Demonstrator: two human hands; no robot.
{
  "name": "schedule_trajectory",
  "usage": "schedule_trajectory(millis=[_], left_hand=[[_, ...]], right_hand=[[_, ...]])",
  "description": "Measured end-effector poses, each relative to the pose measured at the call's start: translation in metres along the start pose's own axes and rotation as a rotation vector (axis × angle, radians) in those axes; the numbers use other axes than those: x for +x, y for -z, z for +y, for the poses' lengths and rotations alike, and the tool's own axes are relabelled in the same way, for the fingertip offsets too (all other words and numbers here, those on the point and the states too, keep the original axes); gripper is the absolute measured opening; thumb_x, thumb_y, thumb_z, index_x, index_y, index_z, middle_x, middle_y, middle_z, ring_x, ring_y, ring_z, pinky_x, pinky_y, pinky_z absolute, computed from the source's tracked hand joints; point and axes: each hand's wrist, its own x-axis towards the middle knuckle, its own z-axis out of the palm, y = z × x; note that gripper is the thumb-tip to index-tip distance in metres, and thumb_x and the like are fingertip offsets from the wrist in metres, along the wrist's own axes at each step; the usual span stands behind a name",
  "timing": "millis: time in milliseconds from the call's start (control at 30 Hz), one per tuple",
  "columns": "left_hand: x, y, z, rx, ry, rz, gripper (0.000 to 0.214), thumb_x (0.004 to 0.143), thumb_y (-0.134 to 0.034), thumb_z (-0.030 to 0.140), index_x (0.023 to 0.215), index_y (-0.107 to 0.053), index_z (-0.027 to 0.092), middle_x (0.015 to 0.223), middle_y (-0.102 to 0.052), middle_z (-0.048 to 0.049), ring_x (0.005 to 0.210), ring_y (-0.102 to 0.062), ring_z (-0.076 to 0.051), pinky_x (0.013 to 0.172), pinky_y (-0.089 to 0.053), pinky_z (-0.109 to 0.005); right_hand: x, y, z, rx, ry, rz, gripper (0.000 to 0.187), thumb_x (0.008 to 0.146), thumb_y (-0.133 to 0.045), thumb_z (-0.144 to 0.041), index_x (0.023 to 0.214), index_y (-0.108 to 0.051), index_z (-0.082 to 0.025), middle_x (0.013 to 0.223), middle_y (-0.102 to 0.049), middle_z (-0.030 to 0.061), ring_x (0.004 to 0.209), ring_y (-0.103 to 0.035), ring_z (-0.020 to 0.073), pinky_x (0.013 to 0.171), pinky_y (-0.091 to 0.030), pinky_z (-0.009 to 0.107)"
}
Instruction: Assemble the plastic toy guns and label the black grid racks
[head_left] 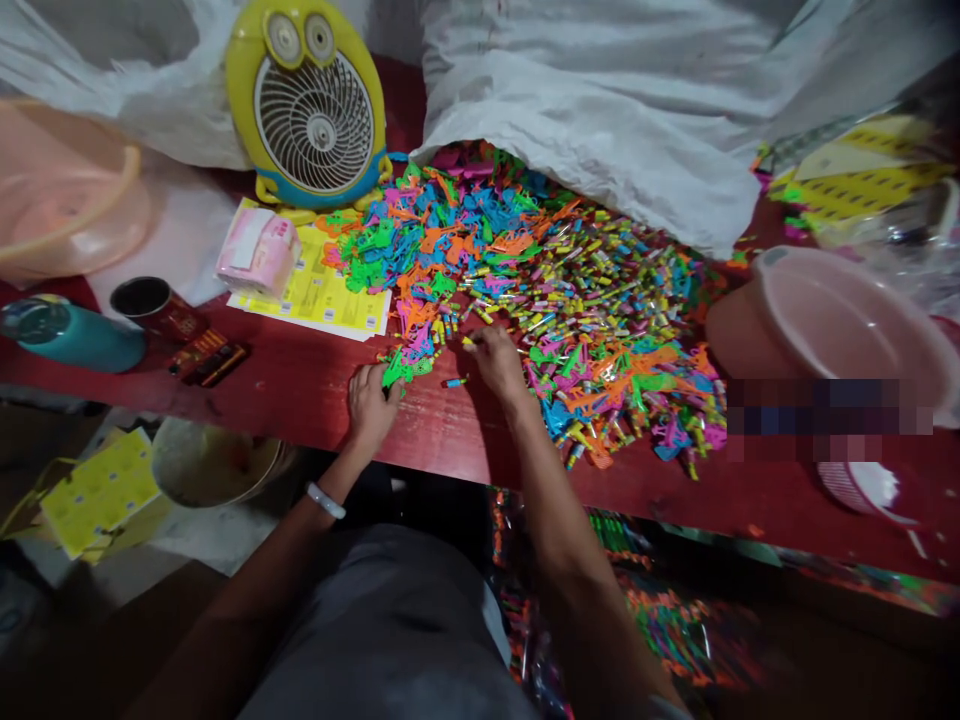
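My left hand [371, 408] is at the front of the red table, its fingers closed on a bright green flat plastic toy piece [394, 370]. Thumb and fingers of my right hand [497, 362] pinch a small yellow-ended tube [470, 342] at the near edge of the heap. Between the hands lies one loose blue-and-white small tube [454, 383]. Beyond my right hand spreads a pile of small striped tubes [592, 280]. Flat plastic pieces [465, 225] in green, blue, orange and pink lie behind and to the right of it.
A yellow fan [321, 125] stands behind yellow printed sheets [337, 285] and a pink tissue pack [257, 255]. To the left are a teal bottle [90, 335], dark cup [146, 297] and peach basin [67, 200]. A white sack [600, 130] backs the heap; a pink basin [847, 320] stands right.
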Motion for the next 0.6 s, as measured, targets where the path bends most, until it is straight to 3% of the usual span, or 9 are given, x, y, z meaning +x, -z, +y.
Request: schedule_trajectory(millis=[133, 233, 300, 400, 500, 600], left_hand=[[0.001, 0.002, 0.001, -0.041, 0.020, -0.001, 0.025, 0.091, -0.063, 0.030, 0.114, -0.068, 0.020, 0.114, -0.070, -0.0133, 0.114, -0.063, -0.031, 0.102, -0.047, -0.045], [0.002, 0.003, -0.001, -0.076, 0.041, -0.005, 0.027, 0.093, -0.061, 0.032, 0.116, -0.068, 0.019, 0.116, -0.072, -0.0148, 0.114, -0.064, -0.031, 0.102, -0.047, -0.045], [0.002, 0.004, -0.001, -0.097, 0.070, -0.011, 0.029, 0.093, -0.061, 0.033, 0.116, -0.068, 0.018, 0.116, -0.073, -0.0150, 0.111, -0.066, -0.031, 0.099, -0.048, -0.044], [0.003, 0.008, 0.000, -0.155, 0.120, -0.012, 0.028, 0.093, -0.060, 0.034, 0.115, -0.068, 0.018, 0.113, -0.074, -0.0137, 0.104, -0.068, -0.029, 0.094, -0.050, -0.041], [0.003, 0.017, 0.005, -0.304, 0.163, -0.015, 0.023, 0.091, -0.062, 0.033, 0.108, -0.068, 0.020, 0.106, -0.074, -0.0091, 0.098, -0.068, -0.025, 0.088, -0.050, -0.037], [-0.002, 0.028, 0.014, -0.545, 0.228, -0.019, 0.014, 0.086, -0.065, 0.030, 0.096, -0.069, 0.020, 0.089, -0.072, -0.0025, 0.086, -0.066, -0.020, 0.081, -0.049, -0.031]], right_hand=[[-0.042, 0.005, -0.009, 0.009, 0.117, -0.169, 0.024, 0.088, -0.066, -0.020, 0.111, -0.072, -0.022, 0.105, -0.066, 0.0075, 0.098, -0.062, 0.0230, 0.092, -0.051, 0.036], [-0.063, -0.005, -0.020, -0.128, 0.061, -0.174, 0.023, 0.089, -0.065, -0.019, 0.111, -0.073, -0.022, 0.106, -0.065, 0.0083, 0.105, -0.060, 0.0240, 0.094, -0.050, 0.035], [-0.066, -0.014, -0.025, -0.184, -0.005, -0.105, 0.017, 0.091, -0.064, -0.022, 0.106, -0.072, -0.021, 0.109, -0.064, 0.0101, 0.109, -0.058, 0.0255, 0.093, -0.049, 0.035], [-0.060, -0.023, -0.030, -0.075, -0.075, 0.071, 0.014, 0.094, -0.061, -0.029, 0.101, -0.068, -0.019, 0.111, -0.065, 0.0123, 0.109, -0.058, 0.0256, 0.094, -0.049, 0.038], [-0.057, -0.022, -0.036, 0.219, -0.103, 0.278, 0.017, 0.097, -0.054, -0.036, 0.097, -0.062, -0.020, 0.098, -0.066, 0.0076, 0.096, -0.061, 0.0220, 0.090, -0.050, 0.036], [-0.067, -0.019, -0.047, 0.581, -0.110, 0.337, 0.022, 0.094, -0.057, -0.045, 0.092, -0.057, -0.023, 0.081, -0.063, -0.0004, 0.078, -0.061, 0.0173, 0.076, -0.050, 0.030]])
